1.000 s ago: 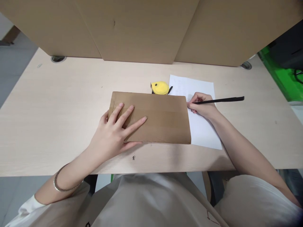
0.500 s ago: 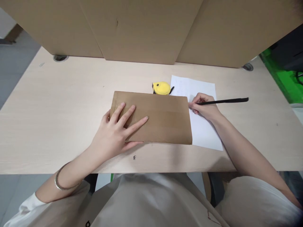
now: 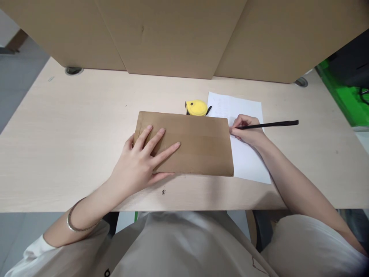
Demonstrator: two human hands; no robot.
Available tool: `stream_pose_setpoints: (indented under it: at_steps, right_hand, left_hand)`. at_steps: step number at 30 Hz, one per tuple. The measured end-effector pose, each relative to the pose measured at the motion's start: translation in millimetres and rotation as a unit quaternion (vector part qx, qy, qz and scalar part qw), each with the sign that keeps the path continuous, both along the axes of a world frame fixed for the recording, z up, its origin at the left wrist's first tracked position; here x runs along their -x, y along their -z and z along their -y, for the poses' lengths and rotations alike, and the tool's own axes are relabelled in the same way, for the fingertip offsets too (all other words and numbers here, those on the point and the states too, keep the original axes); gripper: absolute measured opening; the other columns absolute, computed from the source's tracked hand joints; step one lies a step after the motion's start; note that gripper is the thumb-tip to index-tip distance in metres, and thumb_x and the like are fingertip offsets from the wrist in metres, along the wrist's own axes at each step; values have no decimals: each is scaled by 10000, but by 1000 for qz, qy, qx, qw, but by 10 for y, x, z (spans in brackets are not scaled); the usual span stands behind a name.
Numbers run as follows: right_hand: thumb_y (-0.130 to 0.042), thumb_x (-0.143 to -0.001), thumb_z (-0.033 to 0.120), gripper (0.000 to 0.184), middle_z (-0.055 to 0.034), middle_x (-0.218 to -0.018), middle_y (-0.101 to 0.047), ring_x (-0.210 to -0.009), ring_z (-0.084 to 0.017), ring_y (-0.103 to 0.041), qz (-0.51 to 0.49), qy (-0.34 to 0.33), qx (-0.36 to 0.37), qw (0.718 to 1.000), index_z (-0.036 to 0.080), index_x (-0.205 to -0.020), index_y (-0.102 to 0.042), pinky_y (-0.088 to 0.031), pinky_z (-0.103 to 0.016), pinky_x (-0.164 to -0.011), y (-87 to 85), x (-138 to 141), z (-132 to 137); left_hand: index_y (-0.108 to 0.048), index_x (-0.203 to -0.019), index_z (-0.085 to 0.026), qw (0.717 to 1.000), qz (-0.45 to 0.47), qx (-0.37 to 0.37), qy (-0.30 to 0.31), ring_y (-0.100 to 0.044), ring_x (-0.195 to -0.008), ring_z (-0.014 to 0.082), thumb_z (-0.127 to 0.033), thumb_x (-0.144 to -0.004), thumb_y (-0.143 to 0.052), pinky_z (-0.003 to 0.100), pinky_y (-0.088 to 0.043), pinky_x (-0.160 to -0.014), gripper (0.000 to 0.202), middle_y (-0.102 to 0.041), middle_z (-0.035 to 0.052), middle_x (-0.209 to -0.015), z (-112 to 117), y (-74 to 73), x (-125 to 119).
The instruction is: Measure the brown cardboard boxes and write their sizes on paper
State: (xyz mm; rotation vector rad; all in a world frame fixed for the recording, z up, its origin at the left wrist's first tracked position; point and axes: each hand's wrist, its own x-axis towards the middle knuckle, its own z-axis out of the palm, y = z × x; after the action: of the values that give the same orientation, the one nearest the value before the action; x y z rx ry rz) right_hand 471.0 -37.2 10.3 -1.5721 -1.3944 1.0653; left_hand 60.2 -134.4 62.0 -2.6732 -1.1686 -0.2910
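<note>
A flat brown cardboard piece point(image 3: 198, 144) lies in the middle of the pale wooden desk point(image 3: 72, 127). My left hand point(image 3: 141, 161) rests flat on its left part, fingers spread. My right hand point(image 3: 248, 130) pinches a black pen point(image 3: 271, 124), its tip at the cardboard's right edge over a white sheet of paper point(image 3: 245, 154). The sheet lies partly under the cardboard. A yellow tape measure point(image 3: 196, 107) sits just behind the cardboard's far edge.
Tall cardboard panels point(image 3: 173, 34) stand along the back of the desk. Cable holes point(image 3: 73, 70) sit in the back corners. A green object point(image 3: 343, 96) lies off the right side. The desk's front edge runs just before my body.
The pen's far end has shifted slightly left as my right hand moved a little. My left hand and the cardboard stay where they were.
</note>
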Motion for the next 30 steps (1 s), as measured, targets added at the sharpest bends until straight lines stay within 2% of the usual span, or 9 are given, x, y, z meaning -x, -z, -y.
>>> stream_pose_setpoints:
  at_steps: [5,9,12,19,23,30]
  right_hand:
    - [-900,-584,194,385,16,-534,-520,-487,-89,-402,16,4,-35,999,228,-572,-517,-278,-232,-452,12,-18,-15]
    - [-956,-647,323,460,10,-499,-527,-434,-109,-439,-13,-9,-39,999,242,-602,-506,-349,-265,-454,29,-45,1]
    - [-976,-637,356,439,5,-493,-534,-443,-109,-443,-14,-22,-24,999,236,-605,-555,-336,-259,-466,22,-38,16]
    - [-940,-583,272,355,-5,-577,-566,-559,-86,-425,21,-3,-31,999,202,-573,-592,-297,-222,-512,26,-7,9]
    - [-948,-605,238,380,-7,-595,-560,-565,-96,-431,33,-4,-33,999,205,-582,-570,-303,-228,-515,33,-21,6]
    - [-848,-584,132,320,-2,-600,-527,-556,-84,-417,35,3,-39,999,198,-556,-536,-285,-229,-514,19,-27,4]
  left_hand:
    - [-565,-1747,-425,1000,3,11,-6,-575,-1635,504,-664,-1040,-773,592,-537,-1170,775,-606,193,-1773,4,2,-11]
    - [-564,-1753,-406,1000,-7,5,-2,-579,-1625,517,-689,-1043,-752,597,-549,-1143,787,-604,210,-1769,3,-5,-16]
    - [-576,-1745,-401,1000,-14,-3,-1,-595,-1611,513,-693,-1041,-754,583,-558,-1121,783,-615,212,-1759,3,-10,-15]
    - [-539,-1762,-442,1000,0,26,-10,-545,-1658,503,-671,-1041,-767,598,-513,-1201,791,-578,184,-1798,6,7,1]
    - [-535,-1765,-439,999,2,32,-11,-543,-1658,512,-669,-1044,-762,608,-515,-1198,790,-573,190,-1800,7,1,1]
    - [-552,-1757,-425,1000,-6,16,-6,-564,-1640,507,-670,-1041,-768,598,-533,-1171,786,-590,195,-1785,6,-4,-2]
